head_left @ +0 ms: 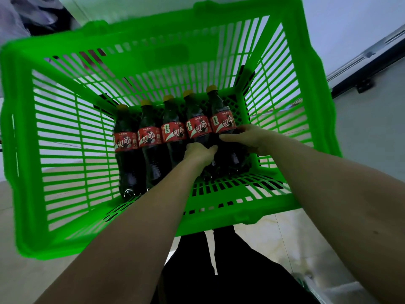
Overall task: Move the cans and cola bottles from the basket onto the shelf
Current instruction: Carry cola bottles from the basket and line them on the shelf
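Head view: the step in hand was pickup from the green basket (13, 119). Five cola bottles (151, 141) lay side by side on its floor, long axes parallel, yellow caps pointing away from the person. The left hand (198, 153) had its grip curled round the fourth bottle (198, 126) below the label; the right hand (247, 137) gripped the fifth bottle (222, 119) likewise. No cans showed (nor the shelf). The next move probably called for lifting both bottles clear of the rim.

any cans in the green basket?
No, the green slatted plastic basket holds only five dark cola bottles with red labels, lying side by side.
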